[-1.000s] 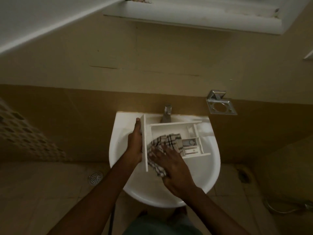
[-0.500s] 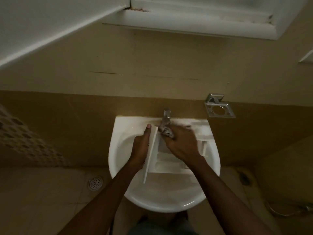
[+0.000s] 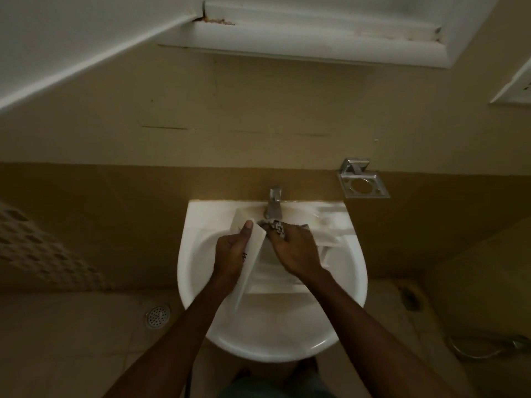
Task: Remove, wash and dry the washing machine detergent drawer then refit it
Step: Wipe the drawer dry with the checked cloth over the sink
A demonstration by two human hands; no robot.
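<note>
The white detergent drawer (image 3: 287, 278) is held over the white sink (image 3: 195, 219), its front panel turned to the left. My left hand (image 3: 231, 254) grips that front panel, thumb on its top edge. My right hand (image 3: 296, 251) presses a checked black-and-white cloth (image 3: 274, 226) into the drawer's far end, just below the tap (image 3: 273, 203). The hand hides most of the cloth and the drawer's inner compartments.
A metal soap holder (image 3: 363, 183) is fixed to the wall right of the sink. A round floor drain (image 3: 157, 315) lies at lower left. A hose with a spray head (image 3: 488, 347) lies on the floor at the right. A white window frame (image 3: 316, 38) is above.
The cloth and my right hand have moved from the drawer's near part up to its far end under the tap. The drawer has tilted, and my left hand shifted with the front panel.
</note>
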